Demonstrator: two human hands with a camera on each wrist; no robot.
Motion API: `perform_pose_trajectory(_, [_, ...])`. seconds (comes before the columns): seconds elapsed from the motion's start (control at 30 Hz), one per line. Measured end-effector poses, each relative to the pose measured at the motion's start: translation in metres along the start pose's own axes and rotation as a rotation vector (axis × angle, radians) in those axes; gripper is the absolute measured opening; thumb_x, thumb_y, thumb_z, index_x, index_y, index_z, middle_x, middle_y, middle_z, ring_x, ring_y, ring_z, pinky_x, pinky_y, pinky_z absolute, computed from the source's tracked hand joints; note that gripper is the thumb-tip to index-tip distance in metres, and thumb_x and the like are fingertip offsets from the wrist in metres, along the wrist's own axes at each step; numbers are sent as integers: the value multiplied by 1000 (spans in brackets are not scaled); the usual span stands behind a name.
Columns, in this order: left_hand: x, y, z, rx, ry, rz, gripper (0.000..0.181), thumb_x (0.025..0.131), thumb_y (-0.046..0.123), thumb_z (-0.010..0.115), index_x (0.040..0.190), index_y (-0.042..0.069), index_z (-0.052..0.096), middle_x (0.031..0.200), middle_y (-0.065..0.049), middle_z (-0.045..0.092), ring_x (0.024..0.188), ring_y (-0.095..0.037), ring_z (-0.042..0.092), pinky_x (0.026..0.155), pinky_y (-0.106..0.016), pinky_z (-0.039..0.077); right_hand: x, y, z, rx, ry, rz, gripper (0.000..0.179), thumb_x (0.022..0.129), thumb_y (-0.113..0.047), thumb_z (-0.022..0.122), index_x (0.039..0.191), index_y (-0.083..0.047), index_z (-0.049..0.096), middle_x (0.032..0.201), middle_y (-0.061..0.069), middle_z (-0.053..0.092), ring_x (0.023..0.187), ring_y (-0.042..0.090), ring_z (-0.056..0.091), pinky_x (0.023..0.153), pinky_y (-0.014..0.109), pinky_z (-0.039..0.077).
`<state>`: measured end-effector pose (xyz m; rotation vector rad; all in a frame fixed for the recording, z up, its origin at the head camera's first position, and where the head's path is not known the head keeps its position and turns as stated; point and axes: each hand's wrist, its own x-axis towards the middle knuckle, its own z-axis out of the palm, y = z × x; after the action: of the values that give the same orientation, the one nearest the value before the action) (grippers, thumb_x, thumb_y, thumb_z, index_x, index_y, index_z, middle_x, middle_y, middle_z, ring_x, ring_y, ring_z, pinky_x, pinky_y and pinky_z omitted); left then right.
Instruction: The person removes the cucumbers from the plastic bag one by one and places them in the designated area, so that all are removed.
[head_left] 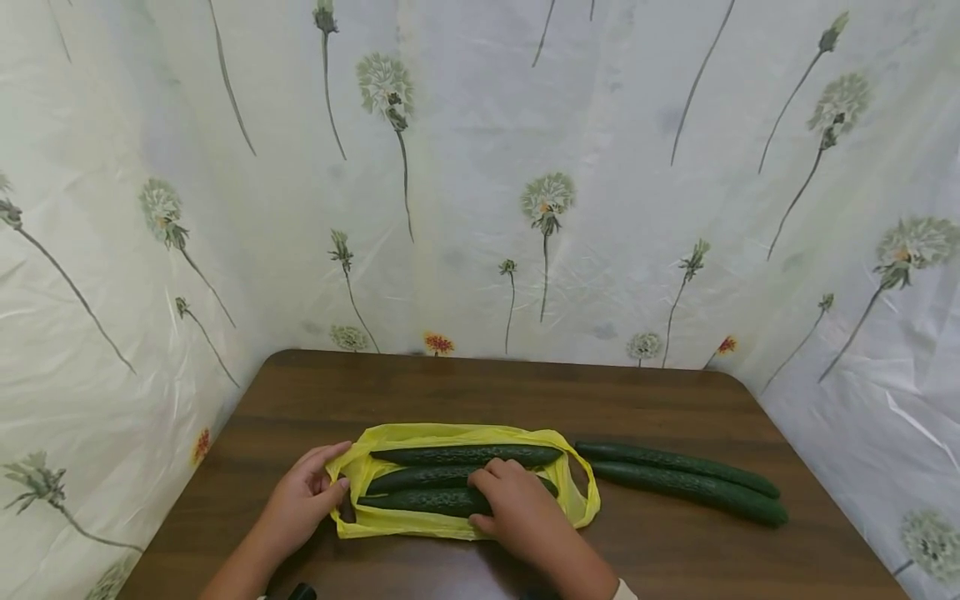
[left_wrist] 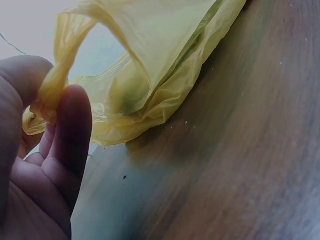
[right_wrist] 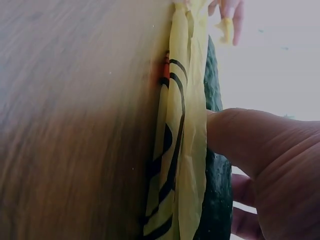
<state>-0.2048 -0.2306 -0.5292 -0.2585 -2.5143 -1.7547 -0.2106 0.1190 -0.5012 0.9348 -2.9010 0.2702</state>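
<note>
A yellow plastic bag (head_left: 420, 525) lies spread on the table with its mouth facing up. Inside it, side by side, are three dark green cucumbers (head_left: 465, 454). My left hand (head_left: 303, 492) pinches the bag's left handle (left_wrist: 50, 95) between thumb and fingers. Over the right half of the bag, my right hand (head_left: 525, 508) grips the nearest cucumber (right_wrist: 214, 185), its thumb on the near side and its fingers across the far side. That hand hides part of the cucumbers. In the right wrist view, black and red print shows on the bag's side.
Two more cucumbers (head_left: 690, 483) lie together on the brown wooden table (head_left: 450, 387), just right of the bag. A whitish sheet with dandelion prints (head_left: 465, 167) hangs behind the table and along both sides.
</note>
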Motion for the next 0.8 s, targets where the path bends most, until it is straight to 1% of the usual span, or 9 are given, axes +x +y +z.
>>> perform_pose_trajectory(0.17, [0,0,1,1,-4,5,50,98,10,74,146,10,61,131,-12,57,64,-9,47,55,-25,46,2,-4,1,-8,-27,13,45,92,-46,80,127,-20,70,116,-5,65,101,16,59,81,37,55])
perform_pose_trajectory(0.3, [0,0,1,3,-3,13,50,97,9,74,146,10,61,131,-12,57,63,-9,47,54,-25,46,4,-9,2,-8,-61,35,49,91,-48,80,129,-19,70,116,-5,62,97,15,52,77,35,50])
perform_pose_trajectory(0.4, [0,0,1,6,0,14,50,97,9,75,145,10,61,131,-11,58,62,-9,47,54,-25,46,5,-13,4,0,-70,57,52,89,-49,82,129,-19,68,115,-4,59,93,14,47,73,33,45])
perform_pose_trajectory(0.6, [0,-2,1,11,-1,-3,50,97,10,75,145,11,62,131,-11,58,63,-9,47,54,-25,46,6,-14,13,13,-58,83,55,87,-55,81,128,-23,64,114,-4,54,88,14,38,69,30,33])
perform_pose_trajectory(0.8, [0,-1,1,15,-1,2,49,97,9,75,145,10,62,129,-11,58,65,-9,47,55,-24,46,4,-16,17,13,-35,90,53,89,-60,76,125,-23,62,112,-5,50,87,14,32,71,30,29])
